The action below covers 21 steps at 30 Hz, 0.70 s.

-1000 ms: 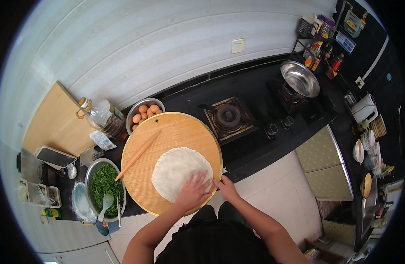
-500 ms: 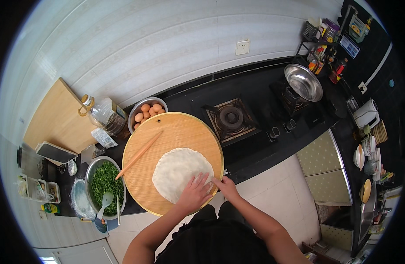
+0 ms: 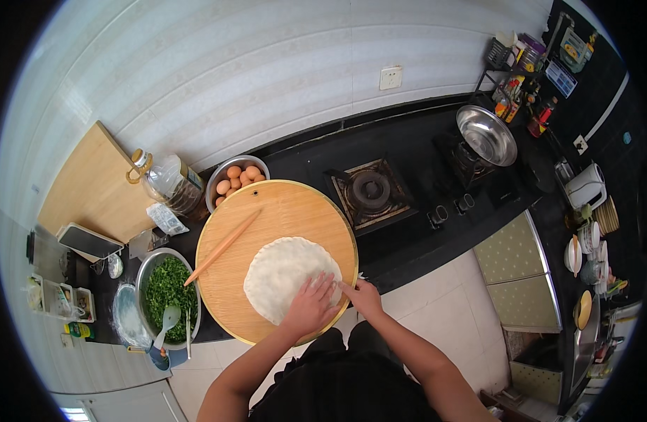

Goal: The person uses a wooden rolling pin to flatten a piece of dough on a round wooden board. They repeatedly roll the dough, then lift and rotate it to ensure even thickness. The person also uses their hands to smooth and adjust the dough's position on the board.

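A round, pale sheet of dough (image 3: 277, 274) with a crimped rim lies on the round wooden board (image 3: 309, 200). My left hand (image 3: 312, 304) rests on the dough's near right part, fingers stretched out flat. At the right edge of the dough, my right hand (image 3: 363, 297) has its fingertips bent together on the rim; the thumb is partly hidden. A tapered wooden rolling pin (image 3: 223, 247) lies on the left of the board, apart from the dough.
Left of the board stands a metal bowl (image 3: 145, 271) of chopped greens with a spoon (image 3: 170, 320) and chopsticks. Behind are a bowl of eggs (image 3: 234, 172) and a large oil bottle (image 3: 170, 181). A gas burner (image 3: 372, 193) and a metal pan (image 3: 486, 135) sit to the right.
Both hands stay at nearly the same place on the dough, with only slight finger movement. The whole view has shifted very slightly.
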Available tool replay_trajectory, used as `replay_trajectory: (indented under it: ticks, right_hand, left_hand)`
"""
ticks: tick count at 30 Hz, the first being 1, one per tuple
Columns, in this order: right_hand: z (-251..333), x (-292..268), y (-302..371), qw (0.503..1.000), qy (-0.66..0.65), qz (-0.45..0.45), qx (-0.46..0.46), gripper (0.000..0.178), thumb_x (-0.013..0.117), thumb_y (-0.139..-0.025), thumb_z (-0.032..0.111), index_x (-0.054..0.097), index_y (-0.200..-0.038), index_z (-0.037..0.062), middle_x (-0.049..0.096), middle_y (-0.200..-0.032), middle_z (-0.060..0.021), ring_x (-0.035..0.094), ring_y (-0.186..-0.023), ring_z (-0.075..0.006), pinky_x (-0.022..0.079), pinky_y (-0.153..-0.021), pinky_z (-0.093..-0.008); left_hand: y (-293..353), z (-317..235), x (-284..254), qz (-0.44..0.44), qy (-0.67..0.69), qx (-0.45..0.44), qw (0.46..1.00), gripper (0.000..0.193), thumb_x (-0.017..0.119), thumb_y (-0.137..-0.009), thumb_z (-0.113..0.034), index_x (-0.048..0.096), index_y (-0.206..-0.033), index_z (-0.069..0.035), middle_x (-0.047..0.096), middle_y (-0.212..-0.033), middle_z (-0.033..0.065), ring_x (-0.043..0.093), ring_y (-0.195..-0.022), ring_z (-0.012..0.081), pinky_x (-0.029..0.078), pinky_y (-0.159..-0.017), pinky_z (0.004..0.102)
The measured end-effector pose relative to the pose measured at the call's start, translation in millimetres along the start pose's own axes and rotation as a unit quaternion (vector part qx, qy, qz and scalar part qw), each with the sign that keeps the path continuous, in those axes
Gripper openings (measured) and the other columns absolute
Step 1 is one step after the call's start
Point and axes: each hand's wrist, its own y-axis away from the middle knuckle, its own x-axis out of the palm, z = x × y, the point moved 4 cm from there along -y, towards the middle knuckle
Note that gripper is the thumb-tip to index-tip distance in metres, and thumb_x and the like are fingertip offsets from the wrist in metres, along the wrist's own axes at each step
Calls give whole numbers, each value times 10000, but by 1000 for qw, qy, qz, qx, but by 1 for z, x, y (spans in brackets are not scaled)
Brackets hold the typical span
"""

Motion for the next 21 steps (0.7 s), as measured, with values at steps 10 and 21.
replay_trajectory:
  ticks: [10, 21]
  right_hand:
    - [-25, 10, -10, 999, -42, -2, -27, 431, 587, -922, 435, 691, -1017, 28, 706, -845, -94, 657, -762, -175, 486, -680, -314]
    - [22, -15, 1, 993, 112, 13, 17, 598, 523, -867, 603, 727, -909, 43, 694, -795, -162, 674, -803, -336, 506, -718, -411]
  left_hand:
    - [-15, 0, 8, 24, -31, -8, 999, 622, 586, -899, -408, 488, -1344, 17, 433, -1449, 140, 303, -1405, 314, 215, -1152, 489]
    - [-23, 10, 2, 1, -27, -41, 999, 598, 605, -887, -413, 536, -1300, 14, 457, -1424, 131, 325, -1391, 329, 238, -1137, 518]
